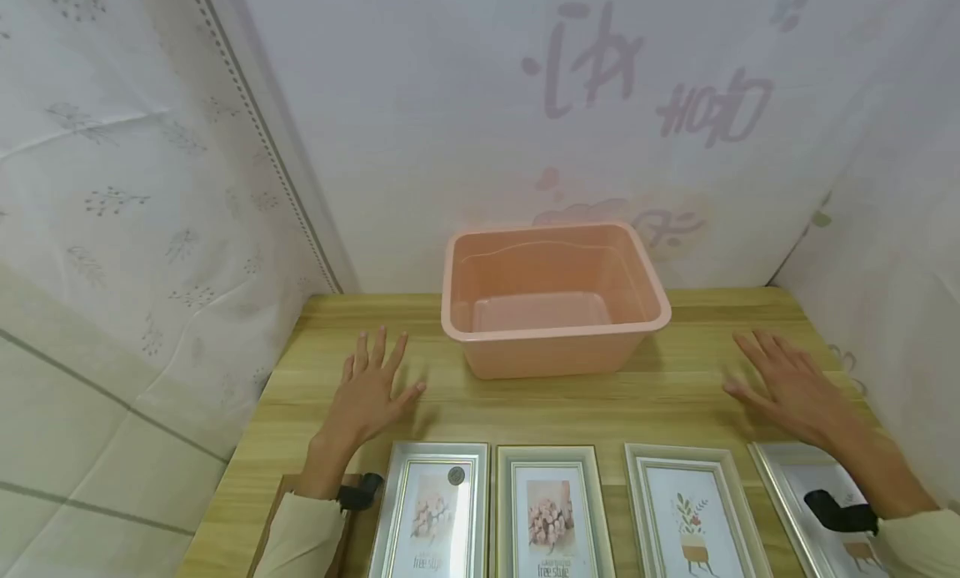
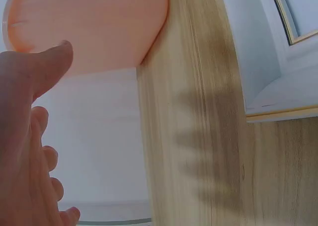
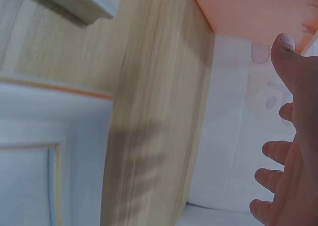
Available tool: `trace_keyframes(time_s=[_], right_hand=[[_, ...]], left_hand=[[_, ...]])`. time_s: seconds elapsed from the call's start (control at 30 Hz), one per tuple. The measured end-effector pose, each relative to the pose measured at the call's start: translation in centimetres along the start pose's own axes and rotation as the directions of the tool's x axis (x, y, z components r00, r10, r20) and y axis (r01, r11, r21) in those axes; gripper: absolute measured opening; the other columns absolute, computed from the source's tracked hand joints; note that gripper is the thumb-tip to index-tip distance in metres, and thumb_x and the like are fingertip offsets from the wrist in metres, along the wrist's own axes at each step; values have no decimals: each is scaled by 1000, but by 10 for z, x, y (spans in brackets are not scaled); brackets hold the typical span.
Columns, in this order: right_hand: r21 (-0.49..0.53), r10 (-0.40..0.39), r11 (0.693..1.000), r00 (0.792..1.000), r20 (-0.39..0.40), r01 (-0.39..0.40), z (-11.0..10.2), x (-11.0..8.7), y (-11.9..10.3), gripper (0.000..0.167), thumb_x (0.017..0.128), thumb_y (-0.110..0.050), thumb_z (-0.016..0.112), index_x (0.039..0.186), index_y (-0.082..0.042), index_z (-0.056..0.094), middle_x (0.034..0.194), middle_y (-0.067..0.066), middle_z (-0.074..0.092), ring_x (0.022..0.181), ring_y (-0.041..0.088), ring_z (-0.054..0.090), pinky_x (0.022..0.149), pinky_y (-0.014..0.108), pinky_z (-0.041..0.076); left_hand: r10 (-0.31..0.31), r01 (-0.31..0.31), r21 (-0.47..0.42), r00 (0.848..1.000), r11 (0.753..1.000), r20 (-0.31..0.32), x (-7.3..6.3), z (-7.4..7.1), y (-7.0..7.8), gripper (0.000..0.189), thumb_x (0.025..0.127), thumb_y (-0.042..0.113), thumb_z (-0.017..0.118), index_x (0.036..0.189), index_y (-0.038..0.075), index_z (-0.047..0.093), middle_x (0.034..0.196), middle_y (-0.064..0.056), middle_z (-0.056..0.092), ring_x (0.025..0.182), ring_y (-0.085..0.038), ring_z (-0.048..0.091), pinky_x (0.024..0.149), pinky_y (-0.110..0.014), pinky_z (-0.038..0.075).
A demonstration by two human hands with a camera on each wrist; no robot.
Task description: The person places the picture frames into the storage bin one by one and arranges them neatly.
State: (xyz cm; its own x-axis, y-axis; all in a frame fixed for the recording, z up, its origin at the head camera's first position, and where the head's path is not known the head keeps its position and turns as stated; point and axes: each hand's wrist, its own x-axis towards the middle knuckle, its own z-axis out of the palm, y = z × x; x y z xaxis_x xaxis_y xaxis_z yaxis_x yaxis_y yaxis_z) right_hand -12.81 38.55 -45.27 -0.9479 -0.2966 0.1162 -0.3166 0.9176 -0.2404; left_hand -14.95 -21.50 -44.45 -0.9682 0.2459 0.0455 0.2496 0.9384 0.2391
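Observation:
My left hand [image 1: 367, 399] hovers over the wooden table to the left of a pink plastic basin [image 1: 555, 354], fingers spread and holding nothing. On the other side, my right hand [image 1: 791, 386] is likewise spread, with its shadow on the wood in the right wrist view. Closest to the left hand is a silver picture frame [image 1: 429, 511] with a flower print and a small round sticker. A second flower-print frame [image 1: 551, 511] lies beside it. Further right is a frame with a potted-plant drawing [image 1: 692, 499]. Another pale frame [image 1: 798, 499] is partly hidden under my right forearm.
A brown wooden item [image 1: 288, 483] lies mostly hidden beneath my left forearm. The basin stands near the table's [image 1: 697, 403] back edge, with a printed white curtain [image 1: 420, 144] behind it. More pale cloth hangs along both sides.

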Motion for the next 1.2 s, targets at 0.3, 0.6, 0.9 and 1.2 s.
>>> trace_keyframes(time_s=[0.3,0.6,0.9,1.2], right_hand=[[37,50,998,998,26,-51,-2,-24,18,84,96,-40,62,159,-7,17,152,38,23,134,61,26,101,78,20],[153,115,979,985,130,-135,7,-63,48,81,93,-31,67,152,7,25,140,46,34,120,68,34,86,82,25],[197,203,948,951,233,-250,14,-95,68,77,93,-31,67,147,11,31,138,46,37,115,70,36,77,80,31],[216,267,924,937,226,-316,17,-101,83,78,77,-19,81,135,16,41,136,48,35,117,70,31,91,80,23]], left_hand=[[14,-19,-202,999,979,-30,18,-11,9,74,105,46,40,159,6,9,163,-25,6,149,-47,7,118,-62,16],[-19,-20,-515,997,857,-71,45,-21,27,68,107,41,37,159,6,11,164,-15,15,150,-36,17,121,-54,17],[-19,-3,-641,999,767,-28,62,-17,44,73,104,54,31,161,15,8,163,-14,19,147,-37,26,118,-54,26],[-30,15,-707,999,707,-9,77,-22,61,85,100,56,42,160,16,-3,160,-19,27,137,-39,43,109,-55,40]])
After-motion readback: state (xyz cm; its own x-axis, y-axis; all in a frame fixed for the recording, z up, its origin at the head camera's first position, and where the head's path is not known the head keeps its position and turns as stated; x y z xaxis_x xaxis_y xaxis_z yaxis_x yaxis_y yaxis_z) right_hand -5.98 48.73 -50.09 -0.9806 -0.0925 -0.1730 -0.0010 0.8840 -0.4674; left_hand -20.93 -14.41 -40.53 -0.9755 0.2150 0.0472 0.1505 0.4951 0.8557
